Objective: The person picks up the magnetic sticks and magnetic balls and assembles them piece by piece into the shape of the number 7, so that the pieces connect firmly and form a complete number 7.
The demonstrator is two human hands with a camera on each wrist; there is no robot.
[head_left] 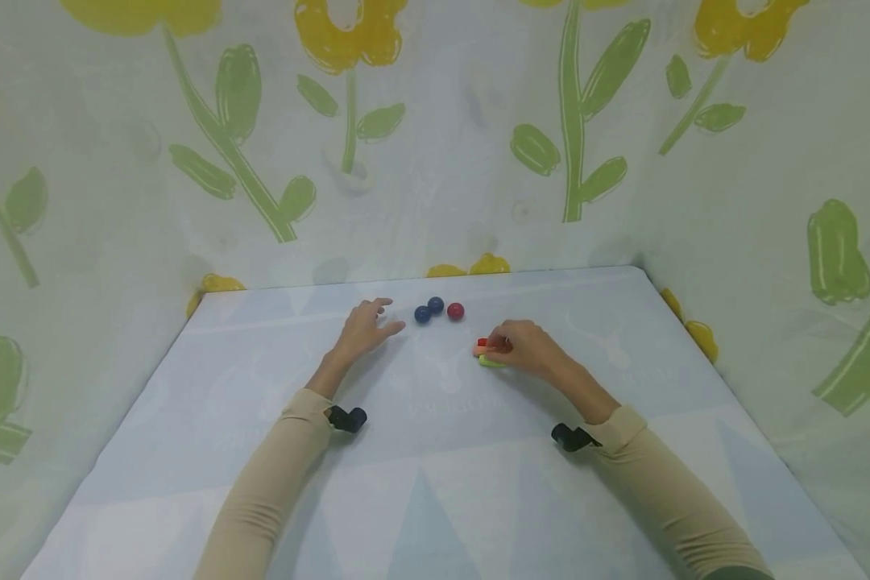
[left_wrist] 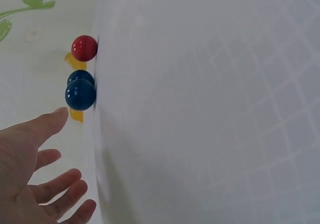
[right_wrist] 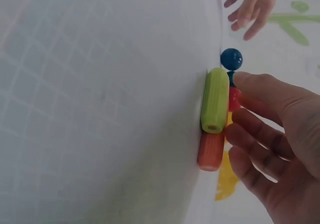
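Note:
My left hand [head_left: 362,329] hovers over the table at the left of three balls, its fingers spread and holding nothing. Nearest to it are two dark blue balls [head_left: 422,314], close together. A red ball [head_left: 455,311] lies just right of them. Over a small group of colored pieces is my right hand [head_left: 528,346], fingers bent. In the right wrist view, a lime green ribbed cylinder [right_wrist: 215,102] lies in front of an orange cylinder [right_wrist: 211,153], with thumb and fingers right beside them. A red piece [head_left: 482,342] shows behind the orange one. Whether the fingertips pinch anything is hidden.
The pieces lie on a pale patterned tabletop [head_left: 420,451]. A curtain with yellow flowers [head_left: 435,177] stands along the table's back edge and both sides. A black wrist camera [head_left: 348,419] sits on the left wrist, another black camera [head_left: 574,437] on the right.

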